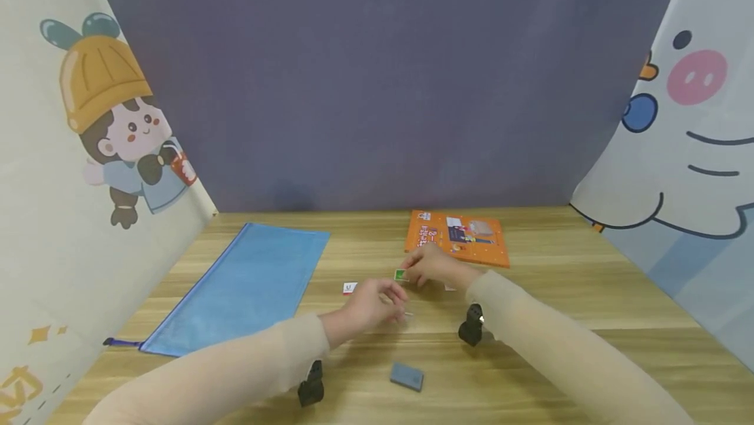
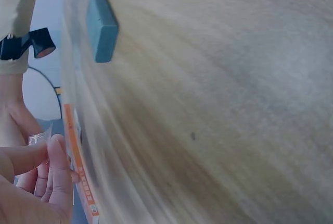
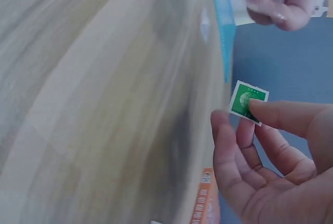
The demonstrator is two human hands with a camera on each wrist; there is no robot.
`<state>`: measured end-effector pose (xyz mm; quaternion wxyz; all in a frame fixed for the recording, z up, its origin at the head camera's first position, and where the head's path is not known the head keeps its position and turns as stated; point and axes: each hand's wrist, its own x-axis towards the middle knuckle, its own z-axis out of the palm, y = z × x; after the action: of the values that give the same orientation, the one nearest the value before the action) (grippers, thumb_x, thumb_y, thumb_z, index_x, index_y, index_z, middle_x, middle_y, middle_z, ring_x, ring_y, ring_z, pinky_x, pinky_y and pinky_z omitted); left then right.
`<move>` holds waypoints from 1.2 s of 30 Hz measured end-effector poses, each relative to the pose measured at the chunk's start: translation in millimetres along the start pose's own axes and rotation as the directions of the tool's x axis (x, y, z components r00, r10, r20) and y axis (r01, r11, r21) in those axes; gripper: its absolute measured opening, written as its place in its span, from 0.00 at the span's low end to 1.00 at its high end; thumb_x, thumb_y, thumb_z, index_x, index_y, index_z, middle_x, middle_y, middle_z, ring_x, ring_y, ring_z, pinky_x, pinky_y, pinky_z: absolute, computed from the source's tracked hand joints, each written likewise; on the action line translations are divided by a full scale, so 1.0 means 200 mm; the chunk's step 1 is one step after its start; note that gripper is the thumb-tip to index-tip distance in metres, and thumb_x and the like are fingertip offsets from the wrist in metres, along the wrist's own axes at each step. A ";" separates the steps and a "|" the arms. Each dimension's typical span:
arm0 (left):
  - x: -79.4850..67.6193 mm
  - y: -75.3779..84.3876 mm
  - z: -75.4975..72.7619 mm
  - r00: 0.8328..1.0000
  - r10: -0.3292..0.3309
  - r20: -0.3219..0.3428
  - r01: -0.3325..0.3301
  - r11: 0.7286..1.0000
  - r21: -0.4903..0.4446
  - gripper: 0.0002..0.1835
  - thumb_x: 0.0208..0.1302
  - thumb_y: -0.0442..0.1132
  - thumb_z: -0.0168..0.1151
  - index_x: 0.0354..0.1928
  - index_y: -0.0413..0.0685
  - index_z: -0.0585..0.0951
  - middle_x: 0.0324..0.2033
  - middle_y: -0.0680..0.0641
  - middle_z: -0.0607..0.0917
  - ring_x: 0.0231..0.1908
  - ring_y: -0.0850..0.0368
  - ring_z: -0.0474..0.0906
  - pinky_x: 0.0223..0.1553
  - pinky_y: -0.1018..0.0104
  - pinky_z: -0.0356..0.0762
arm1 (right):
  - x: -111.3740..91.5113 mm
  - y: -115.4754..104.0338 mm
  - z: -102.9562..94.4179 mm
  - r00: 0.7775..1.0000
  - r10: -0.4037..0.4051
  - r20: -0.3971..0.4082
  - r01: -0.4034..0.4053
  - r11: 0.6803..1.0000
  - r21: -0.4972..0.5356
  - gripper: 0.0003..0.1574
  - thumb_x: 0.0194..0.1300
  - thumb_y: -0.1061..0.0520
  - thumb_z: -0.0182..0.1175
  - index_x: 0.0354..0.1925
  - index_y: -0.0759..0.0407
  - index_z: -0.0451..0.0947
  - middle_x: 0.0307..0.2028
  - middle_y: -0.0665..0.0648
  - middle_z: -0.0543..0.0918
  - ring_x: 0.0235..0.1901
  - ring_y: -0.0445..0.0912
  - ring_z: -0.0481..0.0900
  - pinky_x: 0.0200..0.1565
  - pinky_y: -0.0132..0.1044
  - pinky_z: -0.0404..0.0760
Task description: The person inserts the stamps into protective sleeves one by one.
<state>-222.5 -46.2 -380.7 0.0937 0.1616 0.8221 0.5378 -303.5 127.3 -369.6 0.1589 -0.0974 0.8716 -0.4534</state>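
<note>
Head view first: we've got a wood-grain tabletop (image 1: 565,241) with both hands working over the middle of it. The right hand (image 1: 432,265) pinches a small green-and-white stamp with perforated edges (image 1: 401,275), out past the left hand (image 1: 376,304), which has its fingers curled in. Up near the far edge, right of centre, there's a flat orange printed booklet (image 1: 489,251). A blue zip pouch with a mesh look (image 1: 253,274) lies flat along the left edge, and a small blue-grey rectangular block (image 1: 406,376) sits towards the near edge. A little white printed slip (image 1: 349,287) is just past the left hand.

Left wrist view: thumb and finger press together on a thin scrap of clear film (image 2: 40,139). No green in that grip as far as we can see.

Right wrist view: best look at the stamp. Thumb on its face, fingers behind, whole thing clear of the tabletop, and most of the green front shows. The left hand is well apart from it here.

Progress-wise, we'd say the picking-up part is done: stamp in one hand, film in the other. Not done, by our reading: the two aren't together, and neither is set down yet.
</note>
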 end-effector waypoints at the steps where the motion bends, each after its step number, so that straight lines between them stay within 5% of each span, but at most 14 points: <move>1: 0.00 0.00 -0.01 1.000 -0.008 -0.008 0.008 1.000 -0.017 0.07 0.55 0.22 0.64 0.37 0.30 0.81 0.27 0.46 0.83 0.25 0.60 0.83 0.29 0.68 0.85 | -0.01 -0.01 -0.01 1.000 0.002 -0.008 -0.002 1.000 0.009 0.08 0.59 0.65 0.65 0.39 0.66 0.83 0.32 0.61 0.86 0.30 0.47 0.84 0.37 0.39 0.87; 6: 0.02 0.01 -0.05 0.997 -0.034 -0.063 0.027 0.994 -0.107 0.06 0.60 0.25 0.63 0.39 0.28 0.81 0.30 0.38 0.85 0.26 0.62 0.82 0.32 0.67 0.86 | -0.05 -0.06 -0.03 1.000 -0.002 -0.021 0.003 0.998 0.059 0.08 0.63 0.64 0.62 0.41 0.67 0.80 0.35 0.63 0.85 0.30 0.47 0.84 0.37 0.40 0.88; 13: 0.03 0.06 -0.11 0.985 -0.023 -0.173 -0.004 0.989 -0.151 0.08 0.61 0.28 0.64 0.41 0.29 0.81 0.34 0.39 0.86 0.36 0.48 0.86 0.45 0.57 0.86 | -0.11 -0.13 -0.08 0.998 -0.051 -0.029 0.053 0.993 0.104 0.11 0.65 0.61 0.62 0.44 0.66 0.79 0.40 0.62 0.84 0.35 0.48 0.84 0.39 0.42 0.87; 19: 0.04 0.11 -0.16 0.969 -0.048 -0.241 0.011 0.988 -0.151 0.06 0.61 0.30 0.65 0.39 0.36 0.82 0.35 0.43 0.86 0.34 0.59 0.83 0.49 0.57 0.83 | -0.15 -0.16 -0.13 0.991 -0.102 -0.083 0.113 0.983 0.142 0.12 0.64 0.61 0.63 0.45 0.66 0.80 0.41 0.64 0.85 0.37 0.50 0.84 0.43 0.42 0.86; 24: 0.06 0.15 -0.19 0.960 -0.054 -0.276 -0.002 0.980 -0.200 0.07 0.59 0.29 0.66 0.40 0.36 0.82 0.36 0.44 0.86 0.35 0.59 0.83 0.48 0.62 0.83 | -0.19 -0.21 -0.17 0.987 -0.096 -0.132 0.118 0.977 0.175 0.15 0.64 0.59 0.64 0.48 0.65 0.79 0.43 0.61 0.85 0.39 0.50 0.84 0.46 0.42 0.86; 36: 0.11 0.21 -0.25 0.950 -0.079 -0.301 -0.008 0.961 -0.277 0.10 0.63 0.33 0.64 0.46 0.37 0.82 0.37 0.46 0.85 0.34 0.60 0.81 0.51 0.56 0.82 | -0.24 -0.27 -0.17 0.969 -0.113 -0.219 0.174 0.943 0.284 0.18 0.64 0.58 0.65 0.50 0.66 0.77 0.40 0.58 0.85 0.35 0.42 0.83 0.47 0.38 0.85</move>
<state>-251.5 -65.4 -321.4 -0.0050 0.0457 0.7467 0.6636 -269.3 138.1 -298.1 0.0500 -0.0898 0.7945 -0.5986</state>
